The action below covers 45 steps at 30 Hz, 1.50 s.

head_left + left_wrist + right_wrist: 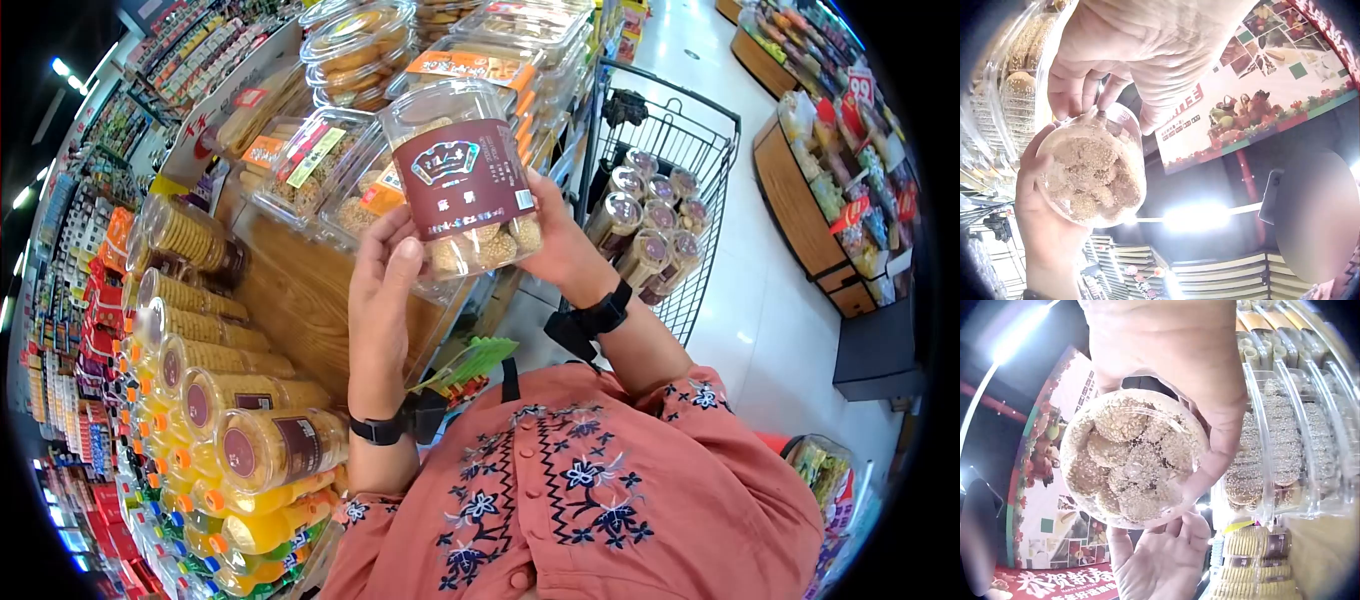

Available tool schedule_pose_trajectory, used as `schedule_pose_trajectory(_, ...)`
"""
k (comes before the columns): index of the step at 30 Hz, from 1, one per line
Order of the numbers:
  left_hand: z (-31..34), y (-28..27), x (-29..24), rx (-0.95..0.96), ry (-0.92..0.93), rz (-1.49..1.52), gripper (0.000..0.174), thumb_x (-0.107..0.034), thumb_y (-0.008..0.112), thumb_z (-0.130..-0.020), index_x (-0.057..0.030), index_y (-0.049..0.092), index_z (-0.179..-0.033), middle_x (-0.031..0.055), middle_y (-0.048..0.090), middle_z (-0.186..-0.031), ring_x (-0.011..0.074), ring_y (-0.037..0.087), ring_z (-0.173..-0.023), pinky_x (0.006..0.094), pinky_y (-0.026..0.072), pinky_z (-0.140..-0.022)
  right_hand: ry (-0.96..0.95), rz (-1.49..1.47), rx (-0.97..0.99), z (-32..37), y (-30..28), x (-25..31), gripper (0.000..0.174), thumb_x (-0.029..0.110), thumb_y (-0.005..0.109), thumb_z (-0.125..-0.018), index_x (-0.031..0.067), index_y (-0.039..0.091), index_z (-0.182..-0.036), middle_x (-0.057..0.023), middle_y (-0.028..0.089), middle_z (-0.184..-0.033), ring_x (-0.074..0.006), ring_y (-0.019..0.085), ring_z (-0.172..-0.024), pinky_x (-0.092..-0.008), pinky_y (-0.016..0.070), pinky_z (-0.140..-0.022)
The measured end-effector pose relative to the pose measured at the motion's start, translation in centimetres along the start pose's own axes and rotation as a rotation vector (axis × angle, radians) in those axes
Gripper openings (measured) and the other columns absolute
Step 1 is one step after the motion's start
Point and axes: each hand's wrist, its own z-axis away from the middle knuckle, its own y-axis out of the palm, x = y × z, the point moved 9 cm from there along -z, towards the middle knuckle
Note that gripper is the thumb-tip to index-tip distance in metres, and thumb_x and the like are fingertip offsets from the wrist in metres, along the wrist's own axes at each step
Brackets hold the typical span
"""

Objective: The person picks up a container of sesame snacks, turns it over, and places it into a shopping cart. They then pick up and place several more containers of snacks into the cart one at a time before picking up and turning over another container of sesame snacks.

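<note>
Between my hands is a clear plastic jar (462, 175) of round sesame-coated pastries, with a maroon label turned toward me. My right hand (562, 245) grips its right side; in the right wrist view the thumb lies across the jar (1129, 465). At the other side, my left hand (380, 310) holds it with fingers and thumb. Seen from below in the left wrist view, the pastries show through the base of the jar (1094, 178). Behind it, clear boxes of sesame pastries (312, 165) are stacked on the display.
A shopping cart (690, 300) at my right carries several similar jars (658, 215). Jars of round biscuits (235, 390) line the left, above bottles of orange drink (265, 530). A wooden display surface (310, 275) lies between. Produce stands (800, 200) are across the aisle.
</note>
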Motion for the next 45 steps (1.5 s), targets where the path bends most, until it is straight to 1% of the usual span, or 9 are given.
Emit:
schedule_pose_trajectory(3, -0.5, 1.3, 0.1, -0.011, 0.029, 0.013, 0.056, -0.021, 0.068, -0.098, 0.0025, 0.044, -0.143, 0.0156, 0.057, -0.136, 0.0207, 0.056, -0.124, 0.0356, 0.0463, -0.105, 0.303, -0.547, -0.113, -0.9, -2.9, -2.6, 0.052, 0.042, 0.052, -0.105, 0.0069, 0.049, -0.143, -0.0127, 0.059, -0.141, -0.0264, 0.060, -0.127, -0.0447, 0.0495, -0.109)
schedule_pose_trajectory(11, -1.8, 5.1, 1.5, -0.012, 0.017, 0.001, 0.058, -0.013, 0.071, -0.095, 0.0020, 0.042, -0.144, 0.0156, 0.058, -0.134, 0.0204, 0.058, -0.121, 0.0359, 0.0467, -0.106, 0.236, -0.660, 0.109, -0.2, -4.6, 0.3, 0.055, 0.046, 0.036, -0.109, 0.0071, 0.049, -0.145, -0.0095, 0.059, -0.143, -0.0219, 0.058, -0.130, -0.0418, 0.0450, -0.113)
schedule_pose_trajectory(14, -2.2, 6.6, 2.1, 0.007, 0.023, -0.014, 0.059, -0.013, 0.071, -0.095, 0.0021, 0.042, -0.144, 0.0155, 0.058, -0.133, 0.0203, 0.058, -0.120, 0.0357, 0.0467, -0.106, 0.259, -0.678, 0.070, 0.3, -5.8, 1.2, 0.050, 0.033, 0.051, -0.107, 0.0069, 0.043, -0.148, -0.0101, 0.057, -0.144, -0.0220, 0.056, -0.131, -0.0416, 0.0456, -0.112)
schedule_pose_trajectory(19, -2.8, 8.1, 3.4, -0.008, 0.000, -0.047, 0.060, -0.015, 0.072, -0.094, 0.0038, 0.042, -0.143, 0.0153, 0.059, -0.132, 0.0192, 0.058, -0.119, 0.0347, 0.0469, -0.106, -0.073, 0.237, -0.172, 2.1, -7.4, 5.0, 0.052, 0.043, 0.049, -0.104, 0.0056, 0.053, -0.140, -0.0127, 0.064, -0.135, -0.0265, 0.064, -0.123, -0.0480, 0.0506, -0.107)
schedule_pose_trajectory(24, -3.1, 9.6, 4.4, -0.010, -0.045, -0.076, 0.059, -0.019, 0.073, -0.095, 0.0063, 0.043, -0.140, 0.0157, 0.059, -0.130, 0.0190, 0.058, -0.118, 0.0342, 0.0471, -0.105, 0.273, -0.574, -0.182, 2.6, -10.8, 2.0, 0.055, 0.047, 0.049, -0.104, 0.0072, 0.052, -0.141, -0.0117, 0.063, -0.137, -0.0264, 0.063, -0.123, -0.0478, 0.0512, -0.107)
schedule_pose_trajectory(30, -4.1, 10.9, 5.2, -0.065, -0.055, -0.128, 0.064, -0.024, 0.073, -0.095, 0.0085, 0.042, -0.140, 0.0177, 0.057, -0.132, 0.0199, 0.057, -0.120, 0.0340, 0.0468, -0.105, 0.329, -0.494, -0.249, 4.3, -12.6, 2.4, 0.061, 0.051, 0.051, -0.103, 0.0083, 0.049, -0.145, -0.0113, 0.061, -0.140, -0.0260, 0.061, -0.126, -0.0472, 0.0498, -0.108)
schedule_pose_trajectory(36, -4.4, 13.0, 6.0, -0.007, -0.146, -0.112, 0.075, -0.025, 0.074, -0.092, 0.0050, 0.034, -0.148, 0.0184, 0.053, -0.137, 0.0215, 0.056, -0.124, 0.0342, 0.0470, -0.105, 0.248, -0.640, 0.037, 4.2, -11.9, 3.6, 0.059, 0.051, 0.041, -0.108, 0.0119, 0.042, -0.152, -0.0082, 0.054, -0.148, -0.0207, 0.052, -0.136, -0.0417, 0.0446, -0.113)
schedule_pose_trajectory(40, -4.6, 13.4, 7.3, -0.006, -0.220, -0.007, 0.075, -0.022, 0.073, -0.092, 0.0051, 0.033, -0.149, 0.0181, 0.053, -0.138, 0.0209, 0.057, -0.123, 0.0336, 0.0474, -0.104, -0.018, 0.177, 0.050, 4.9, -11.4, 6.4, 0.061, 0.051, 0.041, -0.108, 0.0125, 0.038, -0.155, -0.0079, 0.051, -0.151, -0.0196, 0.049, -0.139, -0.0398, 0.0430, -0.115)
schedule_pose_trajectory(45, -4.8, 13.3, 8.9, -0.003, -0.183, 0.093, 0.076, -0.020, 0.072, -0.091, 0.0066, 0.032, -0.150, 0.0163, 0.052, -0.138, 0.0207, 0.056, -0.124, 0.0331, 0.0467, -0.105, 0.408, -0.188, -0.103, 5.4, -15.6, 3.1, 0.062, 0.048, 0.048, -0.107, 0.0095, 0.039, -0.154, -0.0083, 0.054, -0.146, -0.0193, 0.053, -0.134, -0.0388, 0.0451, -0.112)
